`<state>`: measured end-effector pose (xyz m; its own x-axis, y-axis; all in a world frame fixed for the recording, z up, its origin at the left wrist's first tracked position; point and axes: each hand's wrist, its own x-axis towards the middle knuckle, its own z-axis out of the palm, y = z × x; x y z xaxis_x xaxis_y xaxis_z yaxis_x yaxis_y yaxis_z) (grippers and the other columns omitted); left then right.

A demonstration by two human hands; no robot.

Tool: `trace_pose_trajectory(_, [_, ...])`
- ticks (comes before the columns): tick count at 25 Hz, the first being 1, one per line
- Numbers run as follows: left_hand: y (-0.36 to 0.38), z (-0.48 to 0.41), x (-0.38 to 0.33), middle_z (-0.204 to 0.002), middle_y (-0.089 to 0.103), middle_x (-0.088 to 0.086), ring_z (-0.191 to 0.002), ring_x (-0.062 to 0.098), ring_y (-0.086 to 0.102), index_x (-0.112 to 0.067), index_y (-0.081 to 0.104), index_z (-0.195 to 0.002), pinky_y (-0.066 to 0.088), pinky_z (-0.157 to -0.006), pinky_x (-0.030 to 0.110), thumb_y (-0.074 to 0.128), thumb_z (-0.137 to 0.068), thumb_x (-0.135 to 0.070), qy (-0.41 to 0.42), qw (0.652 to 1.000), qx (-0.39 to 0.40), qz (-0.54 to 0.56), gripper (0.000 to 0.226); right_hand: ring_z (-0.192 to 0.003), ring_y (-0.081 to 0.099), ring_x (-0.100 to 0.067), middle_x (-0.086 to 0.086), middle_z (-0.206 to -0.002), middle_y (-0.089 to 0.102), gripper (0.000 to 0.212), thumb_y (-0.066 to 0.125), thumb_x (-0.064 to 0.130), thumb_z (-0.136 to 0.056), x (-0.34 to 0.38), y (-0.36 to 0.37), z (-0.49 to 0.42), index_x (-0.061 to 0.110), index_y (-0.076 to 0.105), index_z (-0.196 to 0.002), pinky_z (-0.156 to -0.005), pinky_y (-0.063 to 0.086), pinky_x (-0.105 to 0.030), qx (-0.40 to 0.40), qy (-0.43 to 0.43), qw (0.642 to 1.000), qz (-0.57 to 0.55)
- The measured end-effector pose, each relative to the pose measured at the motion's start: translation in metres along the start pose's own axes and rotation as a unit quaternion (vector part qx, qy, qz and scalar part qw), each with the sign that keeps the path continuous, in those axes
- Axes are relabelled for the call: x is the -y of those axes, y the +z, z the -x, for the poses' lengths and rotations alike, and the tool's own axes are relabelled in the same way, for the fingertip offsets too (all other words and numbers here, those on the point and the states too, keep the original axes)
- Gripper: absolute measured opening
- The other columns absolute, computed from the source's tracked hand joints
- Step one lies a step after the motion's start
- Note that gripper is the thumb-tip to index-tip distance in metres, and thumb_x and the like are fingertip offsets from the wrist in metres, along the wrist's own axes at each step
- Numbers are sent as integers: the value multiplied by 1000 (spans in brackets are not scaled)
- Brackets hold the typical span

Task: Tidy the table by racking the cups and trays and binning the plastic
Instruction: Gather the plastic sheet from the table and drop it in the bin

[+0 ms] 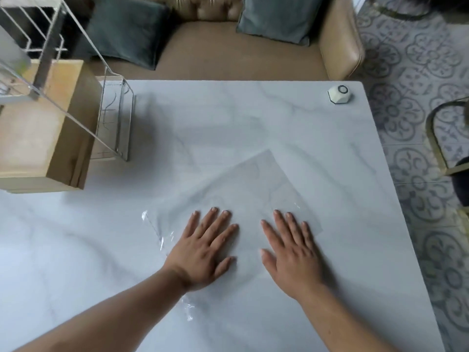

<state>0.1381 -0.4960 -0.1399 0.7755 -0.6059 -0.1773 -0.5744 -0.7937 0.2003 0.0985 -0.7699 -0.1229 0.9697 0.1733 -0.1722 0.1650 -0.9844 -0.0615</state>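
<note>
A clear plastic sheet [256, 184] lies flat on the white marble table [101, 250], turned like a diamond, with crinkled glints along its left edge. My left hand [203, 247] rests palm down on the sheet's near left part, fingers spread. Beside it, my right hand [291, 252] lies flat on the near right part, fingers also apart. Neither hand grips anything. A white wire rack [115, 118] stands at the table's far left, with wooden trays [38, 128] stacked upright in it. No cups are in view.
A small white faceted object [340, 94] with a black ring sits at the far right corner. A tan sofa [241, 54] with grey cushions lies beyond the table. A chair frame [436, 138] stands on the patterned floor at right.
</note>
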Motion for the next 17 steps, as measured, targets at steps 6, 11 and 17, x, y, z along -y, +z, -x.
trace_pose_trajectory(6, [-2, -52, -35, -177, 19, 7, -163, 36, 14, -22, 30, -167, 11, -128, 62, 39, -103, -64, 14, 1000, -14, -21, 77, -155, 26, -34, -9, -169, 26, 72, 52, 52, -93, -53, 0, -2, 26, 37, -159, -120, 26, -62, -30, 28, 999, -14])
trace_pose_trajectory(11, [3, -56, -33, -178, 18, 8, -164, 36, 12, -21, 31, -166, 11, -129, 64, 45, -102, -62, 26, 999, -30, -21, 78, -156, 23, -33, -8, -170, 25, 77, 54, 51, -90, -56, 9, -5, 28, 34, -160, -122, 22, -62, -47, 24, 998, -30])
trace_pose_trajectory(17, [6, -56, -33, -178, 16, 8, -164, 37, 12, -21, 31, -166, 18, -125, 67, 44, -102, -62, 32, 999, -32, -8, 77, -157, 21, -34, -8, -171, 23, 80, 57, 51, -86, -56, 9, -7, 29, 33, -160, -121, 22, -64, -37, 23, 999, -27])
